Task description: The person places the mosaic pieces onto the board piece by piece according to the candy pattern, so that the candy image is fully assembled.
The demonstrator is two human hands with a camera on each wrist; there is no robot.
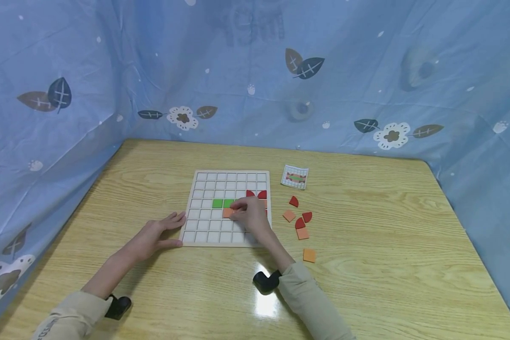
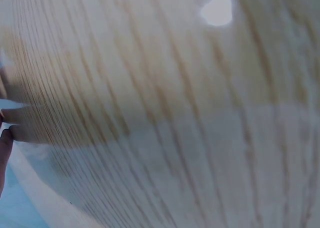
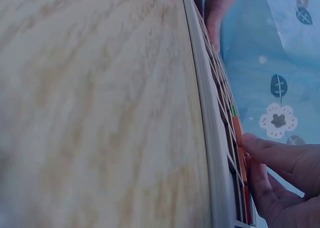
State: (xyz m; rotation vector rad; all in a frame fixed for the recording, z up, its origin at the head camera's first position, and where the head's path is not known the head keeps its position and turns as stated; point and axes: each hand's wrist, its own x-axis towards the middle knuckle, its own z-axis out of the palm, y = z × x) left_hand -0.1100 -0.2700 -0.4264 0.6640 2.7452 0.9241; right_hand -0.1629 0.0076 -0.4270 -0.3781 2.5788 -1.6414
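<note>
A white grid board (image 1: 206, 238) with a pale wooden rim lies on the table. My left hand (image 1: 155, 236) rests at its left edge, thumb and fingers spread and fingertips against the rim. Over the middle of the board, my right hand (image 1: 252, 217) pinches an orange square tile (image 1: 227, 213) between thumb and fingers, low at a cell. Two green square tiles (image 1: 217, 203) lie just above it. Red quarter-round tiles (image 1: 262, 194) sit at the board's right side, partly hidden by the right hand. In the right wrist view, its fingers (image 3: 260, 145) touch orange pieces (image 3: 237, 128).
Right of the board lie loose red quarter-round pieces (image 1: 294, 201), salmon squares (image 1: 302, 233) and an orange square (image 1: 309, 255). A small pattern card (image 1: 295, 174) lies beyond them. A blue curtain (image 1: 255, 94) hangs behind the wooden table (image 1: 386, 236).
</note>
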